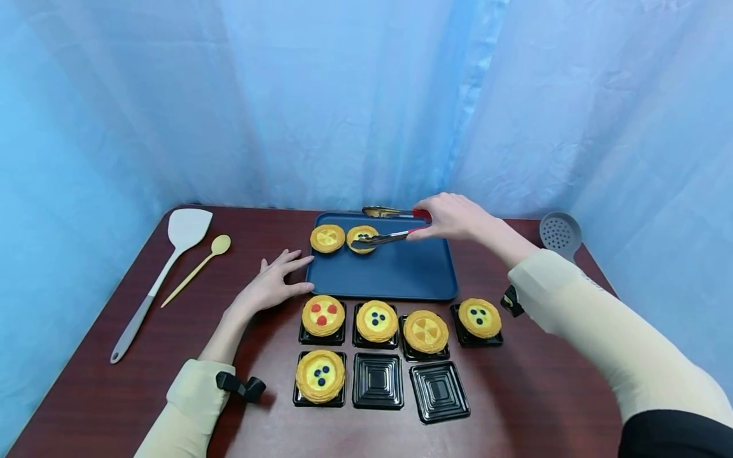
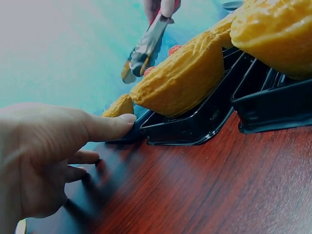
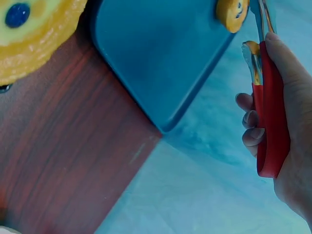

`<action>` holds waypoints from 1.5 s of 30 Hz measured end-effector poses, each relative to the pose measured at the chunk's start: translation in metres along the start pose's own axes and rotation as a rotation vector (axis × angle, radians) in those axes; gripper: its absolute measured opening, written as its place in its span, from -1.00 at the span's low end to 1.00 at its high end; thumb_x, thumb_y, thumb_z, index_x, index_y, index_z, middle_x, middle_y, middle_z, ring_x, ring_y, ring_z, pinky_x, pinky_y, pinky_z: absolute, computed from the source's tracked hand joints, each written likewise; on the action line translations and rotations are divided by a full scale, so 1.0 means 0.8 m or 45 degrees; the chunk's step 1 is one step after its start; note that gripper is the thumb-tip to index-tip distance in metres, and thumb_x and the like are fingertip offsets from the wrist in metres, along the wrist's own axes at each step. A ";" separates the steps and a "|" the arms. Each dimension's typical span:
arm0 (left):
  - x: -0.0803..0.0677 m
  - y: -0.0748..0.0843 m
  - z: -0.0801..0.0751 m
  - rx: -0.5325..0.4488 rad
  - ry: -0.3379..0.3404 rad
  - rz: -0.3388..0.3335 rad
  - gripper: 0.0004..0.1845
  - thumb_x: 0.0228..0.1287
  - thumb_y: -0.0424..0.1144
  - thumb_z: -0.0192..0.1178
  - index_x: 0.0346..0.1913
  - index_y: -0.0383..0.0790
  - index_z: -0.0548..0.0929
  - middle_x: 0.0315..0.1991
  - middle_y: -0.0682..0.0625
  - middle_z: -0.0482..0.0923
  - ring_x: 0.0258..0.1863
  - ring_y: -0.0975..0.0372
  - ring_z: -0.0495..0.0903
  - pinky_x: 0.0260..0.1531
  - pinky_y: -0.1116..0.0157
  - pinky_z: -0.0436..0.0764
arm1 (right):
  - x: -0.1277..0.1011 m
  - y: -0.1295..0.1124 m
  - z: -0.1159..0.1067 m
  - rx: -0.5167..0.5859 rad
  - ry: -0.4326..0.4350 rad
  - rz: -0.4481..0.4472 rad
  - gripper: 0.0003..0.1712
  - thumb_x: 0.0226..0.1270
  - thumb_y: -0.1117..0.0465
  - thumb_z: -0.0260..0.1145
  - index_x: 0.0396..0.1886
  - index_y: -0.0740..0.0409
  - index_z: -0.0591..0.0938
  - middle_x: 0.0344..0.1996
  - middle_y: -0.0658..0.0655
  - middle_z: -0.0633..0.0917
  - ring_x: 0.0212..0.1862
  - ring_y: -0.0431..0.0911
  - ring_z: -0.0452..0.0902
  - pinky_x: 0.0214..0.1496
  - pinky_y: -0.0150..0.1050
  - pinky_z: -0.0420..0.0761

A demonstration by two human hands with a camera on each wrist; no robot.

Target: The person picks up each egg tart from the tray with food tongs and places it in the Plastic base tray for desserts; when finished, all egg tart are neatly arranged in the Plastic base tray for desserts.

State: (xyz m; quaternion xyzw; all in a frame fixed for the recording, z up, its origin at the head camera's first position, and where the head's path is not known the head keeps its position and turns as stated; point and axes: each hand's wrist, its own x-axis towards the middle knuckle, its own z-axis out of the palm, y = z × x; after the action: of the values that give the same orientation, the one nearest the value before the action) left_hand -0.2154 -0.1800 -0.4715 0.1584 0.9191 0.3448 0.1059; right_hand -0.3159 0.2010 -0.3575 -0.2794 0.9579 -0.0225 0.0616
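The right hand (image 1: 452, 216) grips red tongs (image 1: 389, 238) whose tips reach left over a tart (image 1: 362, 238) on the tray (image 1: 401, 270); the left hand (image 1: 272, 283), fingers relaxed, touches the tray's near-left edge.

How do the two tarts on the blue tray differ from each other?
The left tart has pale yellow pieces on top; the right tart has dark blue dots. The left tart sits free, while the tongs in the right hand reach the right tart. Both are golden, round and rest directly on the blue tray, with no black holder beneath.
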 end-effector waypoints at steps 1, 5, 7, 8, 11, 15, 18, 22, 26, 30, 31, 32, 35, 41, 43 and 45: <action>0.000 0.000 0.000 0.003 0.001 0.000 -0.25 0.43 -0.02 0.30 0.58 -0.12 0.31 0.64 -0.34 0.02 0.67 -0.26 -0.19 0.50 -0.43 -0.41 | 0.002 0.000 0.002 -0.006 -0.004 0.007 -0.20 0.20 -0.38 0.44 0.20 0.10 0.68 -0.31 0.04 0.72 -0.35 -0.09 0.55 -0.34 -0.20 0.47; -0.003 -0.001 -0.001 0.007 0.003 -0.008 -0.24 0.43 -0.02 0.30 0.58 -0.12 0.31 0.65 -0.33 0.02 0.67 -0.26 -0.19 0.51 -0.42 -0.41 | 0.006 -0.005 0.010 -0.022 -0.026 0.008 -0.18 0.19 -0.40 0.44 0.22 0.09 0.68 -0.22 0.09 0.77 -0.31 -0.10 0.61 -0.29 -0.15 0.59; -0.004 -0.001 -0.002 0.004 0.006 -0.010 -0.24 0.42 -0.03 0.31 0.58 -0.13 0.31 0.65 -0.33 0.02 0.67 -0.26 -0.20 0.51 -0.42 -0.41 | 0.007 -0.008 0.013 -0.024 -0.030 -0.003 -0.18 0.19 -0.40 0.44 0.22 0.09 0.68 -0.18 0.11 0.79 -0.28 -0.09 0.63 -0.26 -0.13 0.63; -0.005 -0.001 -0.003 0.002 0.007 -0.011 -0.25 0.42 -0.04 0.31 0.58 -0.13 0.31 0.64 -0.34 0.02 0.67 -0.26 -0.20 0.51 -0.42 -0.41 | 0.008 -0.009 0.015 -0.027 -0.032 -0.006 -0.18 0.19 -0.40 0.44 0.23 0.09 0.68 -0.18 0.12 0.79 -0.28 -0.09 0.63 -0.26 -0.13 0.63; -0.006 -0.002 -0.003 0.002 0.009 -0.012 -0.25 0.43 -0.04 0.31 0.58 -0.13 0.31 0.64 -0.34 0.02 0.67 -0.26 -0.19 0.51 -0.43 -0.41 | 0.010 -0.012 0.018 -0.037 -0.036 -0.013 -0.19 0.18 -0.41 0.44 0.21 0.08 0.69 -0.21 0.09 0.78 -0.31 -0.10 0.62 -0.30 -0.16 0.62; -0.007 -0.003 -0.003 0.004 0.004 -0.012 -0.25 0.43 -0.04 0.30 0.59 -0.13 0.31 0.64 -0.34 0.02 0.67 -0.26 -0.20 0.51 -0.42 -0.41 | 0.010 -0.013 0.022 -0.038 -0.044 -0.013 -0.20 0.19 -0.40 0.43 0.20 0.07 0.69 -0.26 0.05 0.76 -0.35 -0.11 0.60 -0.35 -0.19 0.58; -0.008 -0.003 -0.004 0.003 0.006 -0.011 -0.25 0.43 -0.04 0.31 0.59 -0.13 0.31 0.64 -0.34 0.02 0.67 -0.26 -0.19 0.51 -0.43 -0.42 | 0.010 -0.014 0.022 -0.041 -0.046 -0.013 -0.23 0.21 -0.38 0.43 0.19 0.08 0.70 -0.27 0.05 0.76 -0.36 -0.11 0.59 -0.36 -0.18 0.57; -0.009 -0.003 -0.005 0.010 0.010 -0.015 -0.25 0.43 -0.05 0.31 0.58 -0.14 0.31 0.64 -0.35 0.02 0.67 -0.26 -0.19 0.50 -0.43 -0.41 | 0.010 -0.015 0.021 -0.055 -0.039 -0.017 -0.26 0.22 -0.37 0.44 0.17 0.06 0.70 -0.28 0.05 0.76 -0.37 -0.11 0.59 -0.35 -0.18 0.57; -0.010 -0.003 -0.004 0.009 0.006 -0.015 -0.25 0.43 -0.05 0.30 0.59 -0.14 0.31 0.64 -0.35 0.02 0.67 -0.27 -0.19 0.50 -0.44 -0.41 | 0.010 -0.016 0.021 -0.064 -0.032 -0.030 -0.29 0.22 -0.35 0.44 0.14 0.06 0.71 -0.30 0.05 0.76 -0.38 -0.10 0.59 -0.35 -0.18 0.57; -0.010 -0.002 -0.004 0.002 0.007 -0.004 -0.25 0.43 -0.04 0.30 0.58 -0.14 0.31 0.64 -0.36 0.02 0.66 -0.28 -0.18 0.50 -0.44 -0.40 | 0.009 -0.015 0.021 -0.069 -0.024 -0.042 -0.32 0.23 -0.31 0.46 0.12 0.08 0.71 -0.30 0.06 0.77 -0.39 -0.11 0.59 -0.35 -0.18 0.59; -0.010 -0.001 -0.005 0.001 0.008 -0.002 -0.25 0.43 -0.04 0.30 0.58 -0.14 0.31 0.64 -0.36 0.02 0.66 -0.27 -0.18 0.50 -0.44 -0.40 | 0.008 -0.015 0.021 -0.070 -0.020 -0.041 -0.33 0.23 -0.31 0.47 0.12 0.07 0.72 -0.31 0.06 0.77 -0.39 -0.11 0.59 -0.35 -0.18 0.60; -0.010 -0.001 -0.005 0.000 0.010 0.001 -0.25 0.43 -0.04 0.30 0.58 -0.14 0.31 0.64 -0.36 0.03 0.66 -0.28 -0.18 0.50 -0.44 -0.40 | 0.008 -0.015 0.022 -0.071 -0.016 -0.040 -0.33 0.23 -0.30 0.47 0.12 0.07 0.72 -0.31 0.05 0.77 -0.39 -0.11 0.59 -0.35 -0.18 0.60; -0.010 -0.001 -0.005 -0.001 0.012 0.004 -0.25 0.43 -0.03 0.30 0.58 -0.15 0.32 0.63 -0.37 0.03 0.66 -0.28 -0.18 0.50 -0.44 -0.40 | 0.008 -0.014 0.023 -0.072 -0.013 -0.035 -0.33 0.23 -0.30 0.47 0.12 0.07 0.72 -0.30 0.06 0.77 -0.39 -0.10 0.59 -0.34 -0.18 0.61; -0.010 -0.001 -0.005 0.001 0.005 -0.008 -0.25 0.43 -0.05 0.31 0.58 -0.14 0.31 0.64 -0.35 0.02 0.67 -0.26 -0.19 0.51 -0.43 -0.41 | 0.007 -0.013 0.023 -0.068 -0.020 -0.028 -0.33 0.22 -0.31 0.47 0.12 0.07 0.72 -0.29 0.07 0.77 -0.40 -0.10 0.59 -0.36 -0.18 0.60; -0.010 -0.002 -0.005 0.002 0.009 -0.004 -0.25 0.43 -0.05 0.31 0.58 -0.14 0.31 0.64 -0.35 0.03 0.67 -0.26 -0.18 0.50 -0.43 -0.40 | 0.007 -0.014 0.023 -0.064 -0.018 -0.032 -0.33 0.22 -0.31 0.47 0.11 0.07 0.72 -0.29 0.07 0.77 -0.40 -0.10 0.59 -0.36 -0.18 0.60; -0.010 -0.002 -0.005 0.004 0.012 0.000 -0.25 0.43 -0.03 0.30 0.58 -0.14 0.31 0.64 -0.36 0.03 0.67 -0.27 -0.17 0.50 -0.44 -0.40 | 0.007 -0.014 0.024 -0.060 -0.018 -0.035 -0.33 0.22 -0.31 0.47 0.10 0.08 0.72 -0.30 0.07 0.77 -0.40 -0.10 0.59 -0.36 -0.18 0.60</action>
State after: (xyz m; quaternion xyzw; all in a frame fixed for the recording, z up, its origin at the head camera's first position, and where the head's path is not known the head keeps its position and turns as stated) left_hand -0.2093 -0.1864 -0.4693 0.1570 0.9201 0.3441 0.1013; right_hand -0.3125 0.1886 -0.3760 -0.2940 0.9538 0.0010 0.0615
